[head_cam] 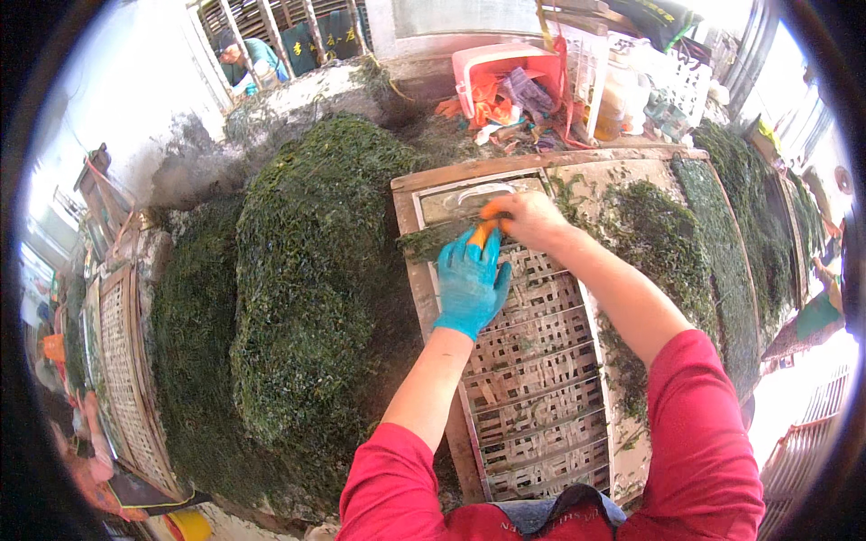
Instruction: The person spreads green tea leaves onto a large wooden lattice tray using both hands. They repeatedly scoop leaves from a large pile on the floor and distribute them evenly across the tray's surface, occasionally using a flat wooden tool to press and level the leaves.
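My left hand [470, 280] wears a blue glove, with an orange cover [482, 233] over a finger; its thumb stands apart. My right hand [531, 218] is bare at the back and wears orange covers on its fingertips. Its fingers pinch the orange-covered finger of my left hand. Both hands are above a woven slatted screen [534, 379] in a pale frame. Beneath and left of them lies a flat strip of dark green seaweed [433, 240]. Just beyond is a small rectangular frame with a pale curved handle [484, 192]. My right fingertips are partly hidden.
A large mound of wet seaweed [304, 291] rises at the left. Loose seaweed [656, 237] covers the board at the right. A tipped pink basket [507, 64] spills gloves and rags at the back. Another person [254, 61] is beyond the bars; one more [81, 439] is at the left.
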{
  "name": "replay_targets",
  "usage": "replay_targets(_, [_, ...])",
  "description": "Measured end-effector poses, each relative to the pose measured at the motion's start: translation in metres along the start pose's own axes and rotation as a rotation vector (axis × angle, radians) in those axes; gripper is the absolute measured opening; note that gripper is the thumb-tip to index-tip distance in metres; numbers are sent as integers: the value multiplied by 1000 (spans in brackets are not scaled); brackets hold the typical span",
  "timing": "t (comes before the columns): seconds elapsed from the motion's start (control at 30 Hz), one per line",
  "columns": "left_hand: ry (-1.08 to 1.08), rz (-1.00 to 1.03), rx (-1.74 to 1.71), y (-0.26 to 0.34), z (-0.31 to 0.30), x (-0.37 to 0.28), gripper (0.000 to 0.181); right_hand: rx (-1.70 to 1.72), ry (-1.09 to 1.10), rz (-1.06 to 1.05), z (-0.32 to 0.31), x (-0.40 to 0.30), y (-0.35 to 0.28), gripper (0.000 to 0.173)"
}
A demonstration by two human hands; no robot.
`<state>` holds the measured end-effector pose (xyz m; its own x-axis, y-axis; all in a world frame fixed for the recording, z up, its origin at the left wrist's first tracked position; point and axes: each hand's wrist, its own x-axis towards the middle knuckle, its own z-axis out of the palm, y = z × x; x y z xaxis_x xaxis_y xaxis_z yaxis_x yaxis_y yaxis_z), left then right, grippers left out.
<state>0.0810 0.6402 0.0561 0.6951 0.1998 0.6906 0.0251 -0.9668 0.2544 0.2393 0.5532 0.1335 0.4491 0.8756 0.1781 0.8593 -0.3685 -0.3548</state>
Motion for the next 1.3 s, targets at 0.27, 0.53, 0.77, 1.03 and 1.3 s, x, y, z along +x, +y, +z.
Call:
replay_targets(0.27, [-233, -331, 210, 8, -1, 5, 86, -171, 86, 37, -16, -31, 7, 22])
replay_targets(0.53, [-336, -407, 179, 14, 1, 10, 84, -41, 6, -64, -11, -1, -27, 25])
replay_targets(0.77, [-216, -349, 356, -1, 69, 2, 76, -236, -335, -238, 31, 49, -115, 57])
replay_targets(1.03, [-502, -474, 133, 21, 6, 27, 72, -151, -69, -153, 29, 36, -33, 23])
replay_targets(1.3, [-215, -390, -10, 10, 11, 8, 54, 253, -81, -24, 29, 9, -16, 30])
